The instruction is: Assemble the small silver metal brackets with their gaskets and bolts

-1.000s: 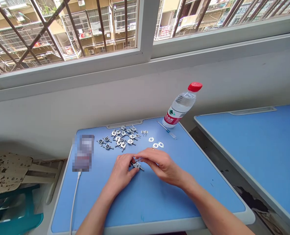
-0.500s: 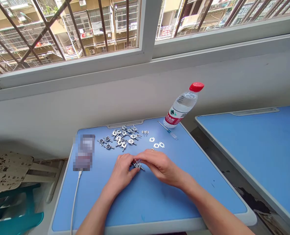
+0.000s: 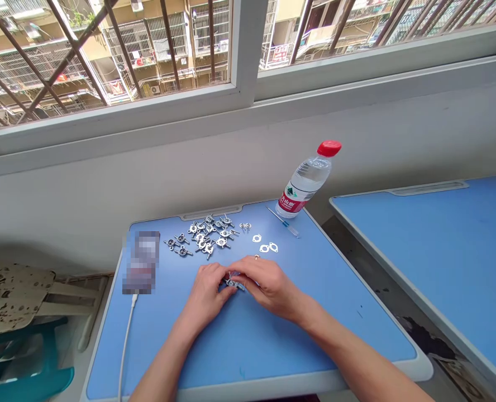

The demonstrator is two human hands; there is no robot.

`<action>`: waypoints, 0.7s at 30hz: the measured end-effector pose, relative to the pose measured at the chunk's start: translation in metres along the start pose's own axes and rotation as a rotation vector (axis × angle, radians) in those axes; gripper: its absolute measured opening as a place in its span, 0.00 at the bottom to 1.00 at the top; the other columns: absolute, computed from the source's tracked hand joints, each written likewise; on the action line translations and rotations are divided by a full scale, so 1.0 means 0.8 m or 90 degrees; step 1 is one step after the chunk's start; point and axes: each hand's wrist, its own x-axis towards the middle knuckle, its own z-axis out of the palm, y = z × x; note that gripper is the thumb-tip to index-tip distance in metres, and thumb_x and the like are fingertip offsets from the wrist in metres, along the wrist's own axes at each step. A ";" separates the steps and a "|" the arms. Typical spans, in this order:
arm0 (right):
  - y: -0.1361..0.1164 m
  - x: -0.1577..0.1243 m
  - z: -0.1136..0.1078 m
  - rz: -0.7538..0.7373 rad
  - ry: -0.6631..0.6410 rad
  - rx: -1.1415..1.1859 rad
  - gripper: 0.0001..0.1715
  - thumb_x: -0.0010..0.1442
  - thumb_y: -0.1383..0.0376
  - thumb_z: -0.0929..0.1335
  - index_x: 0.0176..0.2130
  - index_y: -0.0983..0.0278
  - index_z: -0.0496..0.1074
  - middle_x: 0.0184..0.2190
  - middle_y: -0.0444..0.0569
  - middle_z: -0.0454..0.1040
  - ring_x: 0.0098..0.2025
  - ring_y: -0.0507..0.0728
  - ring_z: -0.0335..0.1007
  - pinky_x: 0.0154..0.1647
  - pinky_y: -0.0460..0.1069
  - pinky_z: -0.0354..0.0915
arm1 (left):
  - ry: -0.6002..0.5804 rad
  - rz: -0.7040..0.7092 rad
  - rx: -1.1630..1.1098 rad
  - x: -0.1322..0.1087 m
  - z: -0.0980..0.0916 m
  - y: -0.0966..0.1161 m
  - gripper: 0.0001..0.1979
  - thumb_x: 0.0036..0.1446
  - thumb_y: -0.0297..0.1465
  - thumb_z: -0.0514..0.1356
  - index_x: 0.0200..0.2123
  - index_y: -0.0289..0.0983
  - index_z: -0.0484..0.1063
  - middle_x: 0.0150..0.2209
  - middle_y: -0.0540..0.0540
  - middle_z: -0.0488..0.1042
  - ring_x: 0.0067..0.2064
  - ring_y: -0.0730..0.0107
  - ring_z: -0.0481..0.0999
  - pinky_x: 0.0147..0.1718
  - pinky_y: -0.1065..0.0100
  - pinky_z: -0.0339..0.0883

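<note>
Just between left hand [image 3: 206,296] and right hand [image 3: 268,287], a small metal fitting [image 3: 234,283]

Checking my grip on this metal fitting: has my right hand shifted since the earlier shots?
Yes, slightly: the right hand has moved left, toward the left hand, judged against the flat gaskets on the desk.

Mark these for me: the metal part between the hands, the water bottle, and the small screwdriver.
Metal part [image 3: 235,283]: head view, on its exposed body beside the fingers.
Water bottle [image 3: 306,181]: head view, on its clear upper body.
Small screwdriver [image 3: 290,228]: head view, on its handle.
</note>
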 end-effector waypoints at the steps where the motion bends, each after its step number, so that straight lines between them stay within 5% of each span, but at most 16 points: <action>1: 0.000 -0.001 0.001 -0.006 0.004 -0.006 0.12 0.68 0.72 0.61 0.47 0.63 0.70 0.34 0.49 0.79 0.33 0.55 0.74 0.33 0.49 0.69 | 0.002 0.002 -0.006 0.000 0.000 0.000 0.06 0.57 0.23 0.62 0.36 0.39 0.69 0.37 0.48 0.75 0.41 0.61 0.72 0.44 0.60 0.62; 21: 0.016 -0.003 0.006 0.045 -0.004 0.031 0.17 0.67 0.71 0.62 0.52 0.62 0.72 0.43 0.53 0.81 0.43 0.58 0.78 0.44 0.53 0.73 | -0.037 0.036 0.041 0.000 -0.006 -0.001 0.07 0.53 0.24 0.57 0.34 0.39 0.62 0.37 0.48 0.69 0.41 0.61 0.68 0.44 0.60 0.60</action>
